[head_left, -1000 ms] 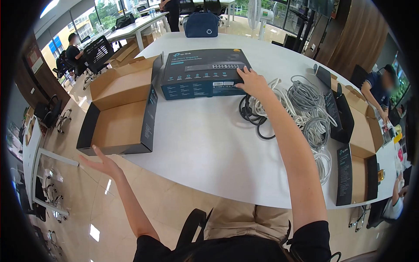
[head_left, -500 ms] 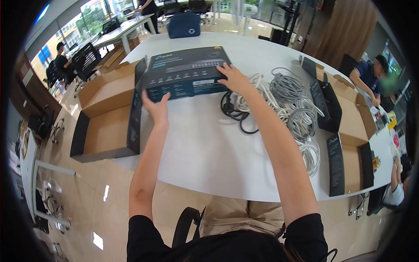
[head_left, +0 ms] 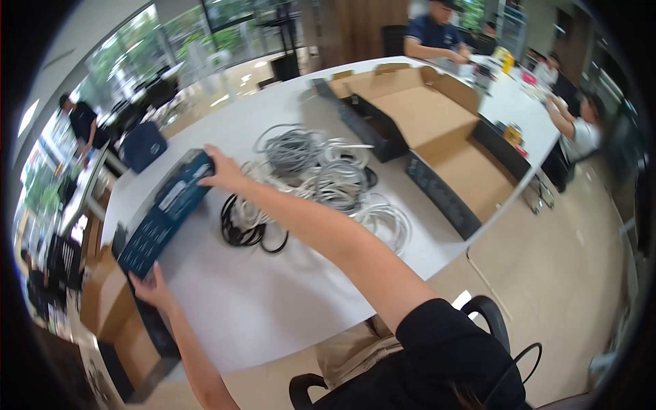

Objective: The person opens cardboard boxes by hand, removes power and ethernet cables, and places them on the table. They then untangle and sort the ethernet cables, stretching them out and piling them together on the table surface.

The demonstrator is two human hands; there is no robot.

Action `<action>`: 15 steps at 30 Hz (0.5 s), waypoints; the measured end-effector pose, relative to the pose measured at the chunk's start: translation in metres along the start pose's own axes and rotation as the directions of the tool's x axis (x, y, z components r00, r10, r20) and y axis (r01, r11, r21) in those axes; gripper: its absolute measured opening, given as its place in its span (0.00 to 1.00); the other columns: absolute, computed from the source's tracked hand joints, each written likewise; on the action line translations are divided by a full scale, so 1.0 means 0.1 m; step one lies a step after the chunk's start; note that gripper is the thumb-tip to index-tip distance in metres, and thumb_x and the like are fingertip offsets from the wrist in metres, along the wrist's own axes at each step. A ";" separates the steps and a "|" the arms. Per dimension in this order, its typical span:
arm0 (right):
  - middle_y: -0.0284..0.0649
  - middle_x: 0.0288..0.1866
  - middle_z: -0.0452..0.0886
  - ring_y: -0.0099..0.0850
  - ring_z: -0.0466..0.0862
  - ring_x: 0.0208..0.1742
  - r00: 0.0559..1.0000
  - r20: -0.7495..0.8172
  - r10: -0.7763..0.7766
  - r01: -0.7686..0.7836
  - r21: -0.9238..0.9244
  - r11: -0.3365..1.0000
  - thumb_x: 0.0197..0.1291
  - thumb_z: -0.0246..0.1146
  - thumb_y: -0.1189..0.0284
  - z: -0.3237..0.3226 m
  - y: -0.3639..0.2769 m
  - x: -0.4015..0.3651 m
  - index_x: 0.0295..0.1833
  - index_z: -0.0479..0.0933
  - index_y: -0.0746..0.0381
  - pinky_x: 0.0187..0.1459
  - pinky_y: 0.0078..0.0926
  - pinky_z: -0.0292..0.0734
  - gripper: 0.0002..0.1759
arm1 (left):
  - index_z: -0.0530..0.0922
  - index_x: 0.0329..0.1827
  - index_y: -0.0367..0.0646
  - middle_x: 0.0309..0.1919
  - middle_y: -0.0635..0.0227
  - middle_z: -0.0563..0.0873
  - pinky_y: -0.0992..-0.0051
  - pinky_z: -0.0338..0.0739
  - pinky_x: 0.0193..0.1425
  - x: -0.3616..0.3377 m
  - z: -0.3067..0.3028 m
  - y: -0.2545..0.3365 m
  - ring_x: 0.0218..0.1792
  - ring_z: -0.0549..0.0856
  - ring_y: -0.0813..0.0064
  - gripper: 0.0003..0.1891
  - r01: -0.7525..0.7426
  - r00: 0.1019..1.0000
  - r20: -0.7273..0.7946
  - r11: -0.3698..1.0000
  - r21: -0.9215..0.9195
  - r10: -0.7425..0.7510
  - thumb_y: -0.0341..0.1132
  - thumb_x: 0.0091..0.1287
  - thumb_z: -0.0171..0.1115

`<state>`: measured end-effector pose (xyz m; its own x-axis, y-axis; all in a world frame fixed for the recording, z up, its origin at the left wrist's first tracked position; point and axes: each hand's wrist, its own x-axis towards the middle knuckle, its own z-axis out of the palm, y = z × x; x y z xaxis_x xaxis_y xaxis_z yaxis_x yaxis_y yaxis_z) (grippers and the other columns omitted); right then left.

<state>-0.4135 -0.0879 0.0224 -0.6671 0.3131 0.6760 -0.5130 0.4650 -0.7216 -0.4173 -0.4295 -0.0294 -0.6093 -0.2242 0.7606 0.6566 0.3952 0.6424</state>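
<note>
Box in both hands, left side of worktop

- Worktop [head_left: 225,328]: white, carries the lot.
- Right open box [head_left: 430,130]: right side, lid folded back, brown inside showing.
- Left open box [head_left: 130,328]: near left, partly out past the worktop edge, lid up too.
- Cable pile [head_left: 324,174]: grey and white coils, mid worktop, between the closed box and the right open box.
- Closed box [head_left: 171,208]: left, slanting from far right to near left, printed side facing the wearer. Near end right by the left open box's wall; blur hides whether they touch. Can't tell if it's off the worktop.
- Bag [head_left: 143,145]: blue, far left, beyond the box.
- Black cable [head_left: 242,232]: near left edge of the pile, to the right of the box.
- Right grip [head_left: 227,172]: grasping the box's far end, thumb on the printed side.
- Left grip [head_left: 154,292]: grasping the near lower corner, thumb up against the side.

Handling, my view: share the weight across both ends, hold low corners rather than the lid edge, turn slowly. Tight spot is the near end: watch left knuckles and the open box's wall. Far end wants to stay off the coils.
</note>
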 end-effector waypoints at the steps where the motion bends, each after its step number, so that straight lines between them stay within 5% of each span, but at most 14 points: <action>1: 0.54 0.52 0.78 0.48 0.80 0.53 0.997 0.001 0.077 -0.077 0.062 0.995 0.33 0.78 0.66 -0.06 -0.19 0.03 0.71 0.56 0.59 0.56 0.36 0.73 0.56 | 0.69 0.62 0.29 0.51 0.52 0.72 0.69 0.79 0.50 -0.04 -0.01 0.24 0.47 0.80 0.64 0.39 0.070 0.997 -0.032 0.996 0.056 -0.068 0.37 0.50 0.78; 3: 0.53 0.49 0.80 0.50 0.81 0.48 0.996 0.018 0.086 -0.087 0.100 0.991 0.37 0.74 0.73 -0.22 -0.58 0.02 0.71 0.52 0.58 0.53 0.37 0.75 0.54 | 0.65 0.65 0.30 0.54 0.50 0.68 0.64 0.80 0.52 -0.11 -0.01 0.22 0.51 0.78 0.60 0.41 0.056 0.991 -0.131 0.948 0.315 -0.015 0.36 0.51 0.77; 9: 0.54 0.57 0.69 0.54 0.71 0.57 0.998 0.036 0.046 -0.037 -0.219 0.975 0.39 0.73 0.77 -0.57 -1.19 -0.53 0.73 0.49 0.61 0.58 0.41 0.69 0.55 | 0.57 0.60 0.32 0.58 0.47 0.66 0.59 0.80 0.60 -0.12 0.10 0.16 0.58 0.75 0.55 0.40 -0.413 0.889 -0.193 0.909 0.056 0.415 0.28 0.49 0.76; 12: 0.54 0.61 0.64 0.54 0.68 0.59 0.991 0.105 0.084 -0.056 -0.245 0.968 0.38 0.74 0.76 -0.83 -1.27 -0.77 0.74 0.44 0.60 0.60 0.42 0.68 0.59 | 0.58 0.57 0.33 0.58 0.46 0.67 0.61 0.78 0.62 -0.11 0.03 0.13 0.58 0.76 0.56 0.39 -0.368 0.925 -0.131 0.927 -0.076 0.357 0.28 0.48 0.77; 15: 0.56 0.63 0.61 0.54 0.68 0.59 0.988 0.129 0.088 -0.046 -0.300 0.953 0.38 0.75 0.76 -0.94 -1.34 -0.94 0.75 0.37 0.58 0.60 0.43 0.68 0.64 | 0.56 0.59 0.34 0.54 0.53 0.72 0.63 0.79 0.61 -0.08 -0.02 0.03 0.53 0.79 0.57 0.40 -0.354 0.926 -0.132 0.935 0.023 0.354 0.30 0.50 0.76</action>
<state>-0.2313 -0.1022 0.0696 -0.7737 0.2436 0.5848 -0.2959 0.6773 -0.6736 -0.4094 -0.4284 -0.0331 -0.2725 -0.1854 0.9441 0.8195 0.4695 0.3288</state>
